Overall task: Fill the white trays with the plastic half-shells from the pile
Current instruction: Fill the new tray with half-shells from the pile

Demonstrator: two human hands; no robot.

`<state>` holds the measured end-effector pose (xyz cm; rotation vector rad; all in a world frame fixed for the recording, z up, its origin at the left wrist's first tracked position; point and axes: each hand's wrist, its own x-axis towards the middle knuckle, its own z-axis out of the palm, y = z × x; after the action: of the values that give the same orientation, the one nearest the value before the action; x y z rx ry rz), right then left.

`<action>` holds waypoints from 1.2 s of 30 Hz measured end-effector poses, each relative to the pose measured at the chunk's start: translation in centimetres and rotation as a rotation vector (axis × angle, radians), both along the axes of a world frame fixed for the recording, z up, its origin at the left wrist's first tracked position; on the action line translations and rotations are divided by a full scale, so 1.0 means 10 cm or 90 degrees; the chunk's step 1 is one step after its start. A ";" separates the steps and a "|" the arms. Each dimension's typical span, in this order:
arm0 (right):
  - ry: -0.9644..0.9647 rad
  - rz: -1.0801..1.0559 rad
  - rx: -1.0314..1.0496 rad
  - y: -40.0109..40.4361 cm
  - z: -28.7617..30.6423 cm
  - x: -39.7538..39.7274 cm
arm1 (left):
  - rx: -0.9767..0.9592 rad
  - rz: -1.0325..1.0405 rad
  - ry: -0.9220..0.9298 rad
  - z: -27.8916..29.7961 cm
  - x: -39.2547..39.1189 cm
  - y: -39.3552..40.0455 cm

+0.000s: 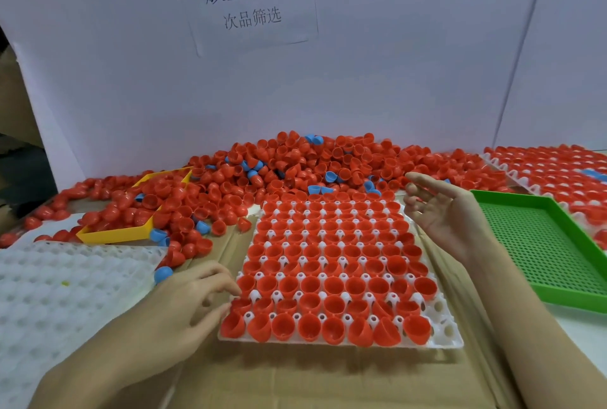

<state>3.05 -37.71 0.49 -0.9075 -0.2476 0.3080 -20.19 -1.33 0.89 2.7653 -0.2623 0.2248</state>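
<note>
Brown cardboard (295, 382) covers the work surface, with a white partition (410, 63) standing behind it. At centre lies a white tray (450, 339) whose pockets are nearly all filled with red half-shells (328, 264), most with the open side up; at least one pocket at the near right corner stands empty. Left hand (184, 310): palm down at the tray's near left corner, fingers curled, the fingertips (235, 292) touching the shells of the two nearest rows; whether one is gripped cannot be told. Right hand (450, 214): raised beside the tray's far right edge, palm turned inward, fingers loosely spread and holding nothing. Beyond the tray, the pile (295, 162) of loose red shells, with a few blue ones (253, 163) among them, rests against the partition and spills into a yellow tray (111, 234) at left. An unfilled white tray (59, 293) lies near left; a perforated green tray (542, 244) lies at right, a further filled tray (551, 172) behind it. A paper sheet (249, 1) on the partition reads "放置外壳" and, beneath in smaller characters, "次品筛选".
</note>
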 end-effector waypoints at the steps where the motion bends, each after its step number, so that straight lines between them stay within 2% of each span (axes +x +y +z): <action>1: 0.001 -0.002 0.002 0.00 0.00 0.00 | -0.009 0.011 -0.005 0.06 0.07 0.00; 4: 0.001 -0.011 0.001 0.01 0.00 0.00 | -0.045 0.052 -0.039 0.25 0.50 -0.09; 7: 0.010 -0.027 -0.002 0.01 0.00 0.00 | -0.023 0.036 -0.036 0.33 1.15 -0.32; 11: 0.015 -0.053 0.018 0.01 -0.01 0.01 | 0.001 0.024 -0.094 0.25 2.02 -0.71; 19: 0.022 -0.069 0.088 0.00 0.01 0.05 | 0.225 -0.065 -0.171 0.06 3.10 -1.27; 23: 0.016 -0.064 0.104 -0.01 0.01 0.09 | 0.293 -0.075 -0.114 0.01 3.32 -1.34; 28: 0.017 -0.064 0.100 -0.02 0.00 0.09 | 0.216 -0.034 -0.144 -0.01 3.32 -1.31; 33: 0.027 -0.081 0.090 -0.04 -0.01 0.09 | -0.047 -0.064 -0.183 0.07 3.00 -1.24; 36: 0.008 -0.098 0.034 -0.02 -0.02 0.10 | -0.188 -0.107 -0.206 0.13 2.55 -1.25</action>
<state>4.05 -37.90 0.32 -0.8660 -0.1730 0.1641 5.36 -13.83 2.19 2.3917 -0.4979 0.6163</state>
